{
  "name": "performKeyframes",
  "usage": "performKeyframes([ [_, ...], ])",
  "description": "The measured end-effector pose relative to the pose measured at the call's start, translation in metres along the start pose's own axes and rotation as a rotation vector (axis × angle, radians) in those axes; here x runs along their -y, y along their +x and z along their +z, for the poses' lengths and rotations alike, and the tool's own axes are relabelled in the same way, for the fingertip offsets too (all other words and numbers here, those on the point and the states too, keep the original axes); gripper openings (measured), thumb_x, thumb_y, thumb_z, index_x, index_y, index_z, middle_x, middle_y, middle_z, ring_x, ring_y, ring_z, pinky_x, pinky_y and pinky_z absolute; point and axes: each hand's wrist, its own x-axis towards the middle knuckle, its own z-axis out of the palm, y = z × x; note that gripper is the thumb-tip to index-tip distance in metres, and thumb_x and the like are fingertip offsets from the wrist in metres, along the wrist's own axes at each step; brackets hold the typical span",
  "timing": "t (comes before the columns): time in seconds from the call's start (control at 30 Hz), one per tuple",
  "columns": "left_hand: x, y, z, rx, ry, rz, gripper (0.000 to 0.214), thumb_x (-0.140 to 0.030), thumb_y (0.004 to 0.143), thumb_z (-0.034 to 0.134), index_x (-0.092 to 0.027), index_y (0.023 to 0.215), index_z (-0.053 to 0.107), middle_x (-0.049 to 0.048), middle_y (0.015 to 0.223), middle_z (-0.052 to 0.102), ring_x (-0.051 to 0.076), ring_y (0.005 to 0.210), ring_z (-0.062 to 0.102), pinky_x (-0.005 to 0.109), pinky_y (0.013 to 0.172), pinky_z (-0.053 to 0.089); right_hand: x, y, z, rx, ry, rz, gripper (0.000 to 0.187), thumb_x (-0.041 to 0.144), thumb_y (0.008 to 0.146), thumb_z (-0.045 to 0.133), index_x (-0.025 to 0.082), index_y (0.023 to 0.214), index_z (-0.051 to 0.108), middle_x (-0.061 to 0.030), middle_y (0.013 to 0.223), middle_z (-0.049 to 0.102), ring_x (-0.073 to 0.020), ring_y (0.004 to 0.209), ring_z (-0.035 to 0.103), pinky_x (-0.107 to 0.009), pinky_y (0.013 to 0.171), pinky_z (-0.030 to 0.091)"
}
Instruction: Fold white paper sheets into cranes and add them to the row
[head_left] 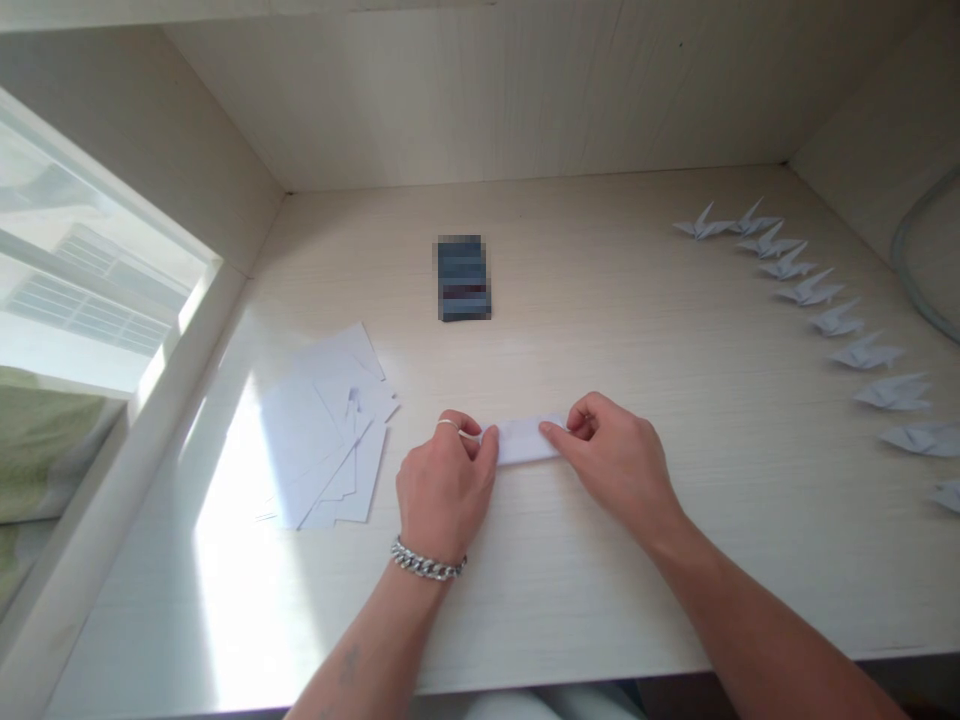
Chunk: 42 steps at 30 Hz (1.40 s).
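Observation:
A folded strip of white paper [521, 441] lies on the table between my two hands. My left hand [448, 480] pinches its left end between thumb and curled fingers; a ring and a chain bracelet are on that hand and wrist. At the strip's right end, my right hand [611, 445] grips the paper with its thumb on top and fingers curled behind. The paper's lower edge runs nearly straight, tilting slightly up to the right. Its far edge is partly hidden by my fingers.
Loose white paper sheets [330, 430] lie overlapping on the left, partly in bright sunlight. A dark blurred rectangular object [463, 278] lies farther back. Several folded paper cranes [866, 352] line the right side. A window [90, 280] stands at left, and a grey cable [911, 260] at far right.

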Motion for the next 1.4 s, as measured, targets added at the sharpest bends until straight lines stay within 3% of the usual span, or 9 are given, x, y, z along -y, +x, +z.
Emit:
performKeyframes([
  [0.93, -0.0015, -0.0022, -0.0001, -0.039, 0.004, 0.008, 0.017, -0.042, 0.087, 0.053, -0.026, 0.086, 0.052, -0.004, 0.07, 0.074, 0.023, 0.069, 0.068, 0.033, 0.061, 0.039, 0.0003, 0.0036, -0.0018, 0.027, -0.012, 0.001, 0.02, 0.039, 0.075, 0.063, 0.024, 0.065, 0.055, 0.0038, 0.061, 0.065, -0.0159, 0.056, 0.053, -0.029, 0.055, 0.035],
  [1.4, -0.0014, -0.0003, -0.0031, 0.005, -0.062, -0.021, 0.019, -0.044, 0.086, 0.055, -0.025, 0.086, 0.052, -0.0026, 0.071, 0.075, 0.024, 0.076, 0.07, 0.035, 0.069, 0.044, -0.0007, 0.0039, -0.0008, 0.007, -0.016, -0.021, 0.02, 0.037, 0.075, 0.064, 0.024, 0.064, 0.055, 0.0026, 0.06, 0.064, -0.0163, 0.055, 0.053, -0.029, 0.054, 0.034],
])
